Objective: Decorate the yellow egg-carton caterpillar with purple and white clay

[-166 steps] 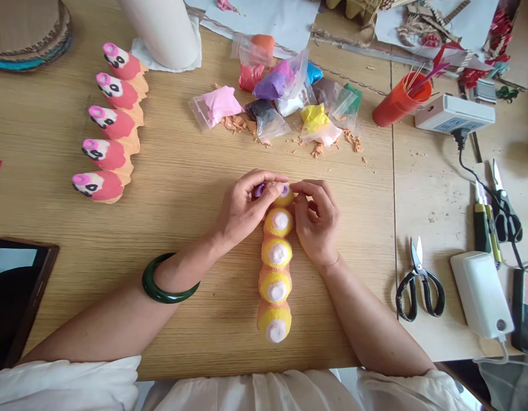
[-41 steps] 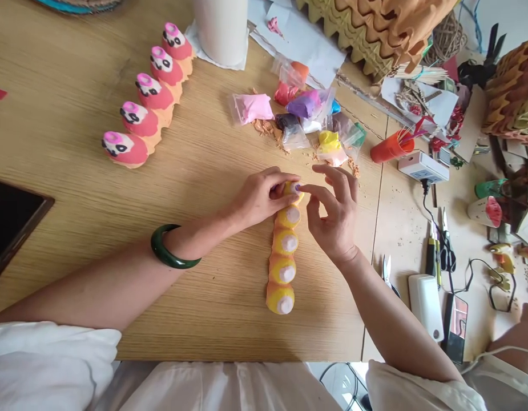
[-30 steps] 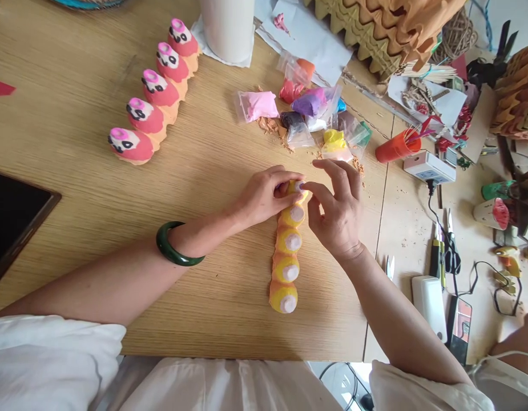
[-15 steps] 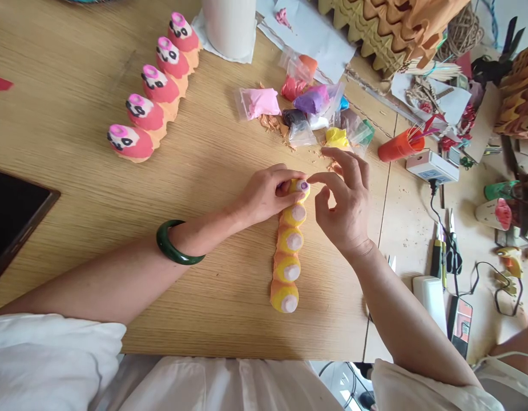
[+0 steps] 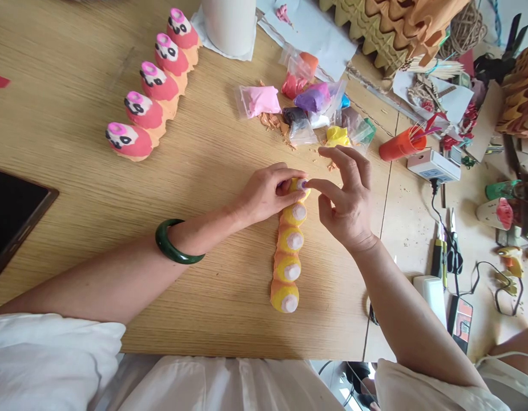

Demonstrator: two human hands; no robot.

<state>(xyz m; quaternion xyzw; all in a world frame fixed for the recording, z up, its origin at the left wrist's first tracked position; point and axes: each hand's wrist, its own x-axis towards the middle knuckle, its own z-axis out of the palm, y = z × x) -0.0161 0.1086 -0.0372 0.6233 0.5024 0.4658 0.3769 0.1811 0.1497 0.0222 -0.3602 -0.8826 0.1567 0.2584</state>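
Observation:
A strip of several yellow clay-covered cones with white tips (image 5: pixel 288 251) lies on the wooden table (image 5: pixel 75 194), pointing away from me. My left hand (image 5: pixel 264 194) is closed around the farthest cone, steadying it. My right hand (image 5: pixel 347 197) reaches in from the right, its index fingertip pressing a small purple clay dot (image 5: pixel 303 184) on that cone's white tip, with the other fingers raised and apart. A dark green bangle (image 5: pixel 176 248) sits on my left wrist.
A row of pink cone figures with painted eyes (image 5: pixel 150 91) stands at the back left. Bags of coloured clay (image 5: pixel 310 108) lie beyond my hands. A white roll (image 5: pixel 229 23), an orange cup (image 5: pixel 396 145), a power strip (image 5: pixel 432 165), scissors (image 5: pixel 450 245) and a dark tablet (image 5: pixel 11 211) surround the work area.
My right index finger lifted off the far cone, showing the purple dot, then came back down onto it. The left hand kept its hold. The camera view shifted slightly.

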